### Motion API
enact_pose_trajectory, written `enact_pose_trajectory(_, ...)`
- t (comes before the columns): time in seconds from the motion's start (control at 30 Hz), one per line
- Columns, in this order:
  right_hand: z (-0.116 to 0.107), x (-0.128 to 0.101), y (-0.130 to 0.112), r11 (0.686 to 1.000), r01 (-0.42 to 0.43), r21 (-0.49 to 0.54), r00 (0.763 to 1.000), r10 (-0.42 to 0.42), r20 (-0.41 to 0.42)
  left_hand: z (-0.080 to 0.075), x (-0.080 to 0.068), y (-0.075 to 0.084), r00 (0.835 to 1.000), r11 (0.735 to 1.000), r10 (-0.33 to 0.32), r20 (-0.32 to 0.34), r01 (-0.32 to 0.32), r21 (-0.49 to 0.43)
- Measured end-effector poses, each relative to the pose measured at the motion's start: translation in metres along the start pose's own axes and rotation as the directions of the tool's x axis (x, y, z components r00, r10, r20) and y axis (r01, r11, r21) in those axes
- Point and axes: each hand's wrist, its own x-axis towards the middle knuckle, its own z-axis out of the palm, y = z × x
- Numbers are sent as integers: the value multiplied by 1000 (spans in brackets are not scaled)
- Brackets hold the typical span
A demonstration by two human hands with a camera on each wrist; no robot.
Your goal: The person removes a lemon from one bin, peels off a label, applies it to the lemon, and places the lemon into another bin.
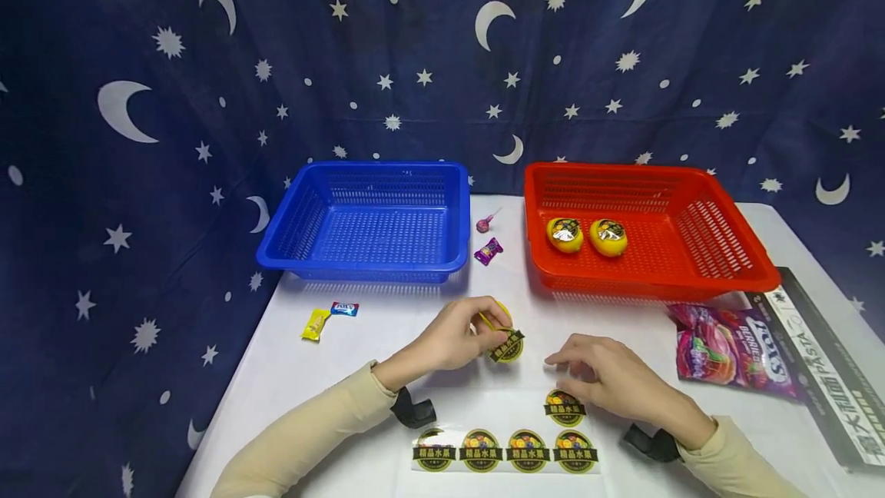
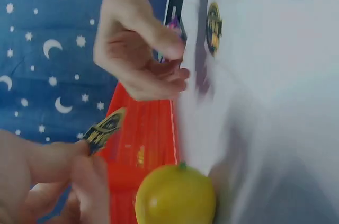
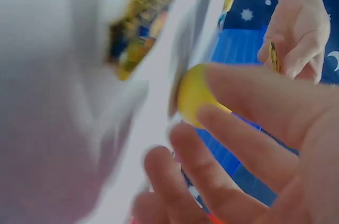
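Observation:
My left hand point(image 1: 452, 338) pinches a round black-and-gold fruit sticker point(image 1: 509, 346) by its edge between thumb and fingers. Right behind those fingers a yellow lemon point(image 2: 175, 196) rests on the table, mostly hidden by the hand in the head view. To the right, my right hand point(image 1: 611, 376) hovers with relaxed, slightly bent fingers and nothing in them. It is just above a sticker sheet point(image 1: 506, 467), where one sticker point(image 1: 565, 408) sits over a row of several more. In the right wrist view, the lemon point(image 3: 196, 96) appears beyond the right fingertips.
A blue basket point(image 1: 362, 260) stands at back left. The red basket point(image 1: 650, 283) at back right holds two stickered lemons point(image 1: 608, 238). Wrapped candies point(image 1: 316, 325) and a lollipop point(image 1: 483, 225) lie about. A purple candy bag point(image 1: 733, 352) and a dark pasta box point(image 1: 823, 375) lie at right.

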Motion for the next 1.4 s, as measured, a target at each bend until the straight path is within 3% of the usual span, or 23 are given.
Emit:
enact_pose_trajectory(0.1, 0, 16, -1, 997, 9, 80, 996, -3, -85, -6, 3, -3, 996, 1000, -22, -84, 20, -17)
enact_pose_trajectory(0.2, 2, 35, -5, 979, -27, 203, 991, 53, -122, -9, 8, -6, 992, 1000, -25, -126, 24, -9)
enact_pose_trajectory(0.43, 12, 71, -11, 920, -92, 381, 977, 158, -145, -8, 19, -12, 986, 1000, -13, -168, 18, 24)
enact_pose_trajectory(0.67, 15, 85, -6, 824, -160, 543, 961, 256, -106, -10, 9, -23, 965, 993, -81, -250, 99, 61)
enact_pose_trajectory(0.73, 16, 87, -4, 812, -180, 556, 959, 272, -85, -9, 8, -27, 963, 991, -99, -251, 117, 60)
enact_pose_trajectory(0.83, 19, 89, -3, 829, -200, 523, 956, 282, -82, -6, 6, -31, 963, 990, -121, -241, 135, 43)
enact_pose_trajectory(0.93, 22, 90, -2, 878, -167, 449, 963, 244, -118, -2, 5, -33, 961, 988, -134, -243, 147, 37)
enact_pose_trajectory(1.13, 25, 92, -2, 951, -78, 300, 976, 134, -171, 1, 2, -35, 964, 983, -86, -250, 123, 136)
enact_pose_trajectory(1.27, 25, 91, -1, 967, -47, 250, 978, 96, -187, 3, 0, -35, 961, 971, -52, -271, 112, 211)
enact_pose_trajectory(1.4, 26, 90, 0, 965, -23, 263, 977, 77, -198, 7, -4, -35, 953, 949, -5, -304, 100, 300)
